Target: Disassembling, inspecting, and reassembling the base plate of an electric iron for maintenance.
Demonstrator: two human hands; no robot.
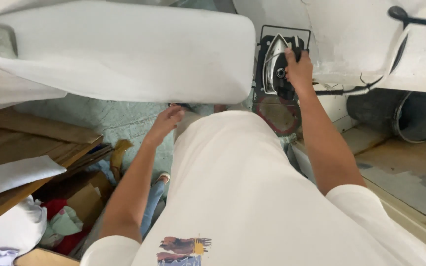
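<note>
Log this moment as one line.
right hand: gripping iron on rest | left hand: free, at shirt hem | ironing board: bare

A white ironing board (124,54) spans ahead of the left hand (166,120); the iron (274,64) sits on a black rest (267,96) under the right hand (299,69).

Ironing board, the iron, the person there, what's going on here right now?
A person in a white shirt stands at a white ironing board. The right hand grips the handle of an iron, which sits on a black rest at the board's end. The left hand hangs below the board's edge, near the shirt, holding nothing. The board has no garment on it. A folded white cloth lies on a wooden table to the left.
</note>
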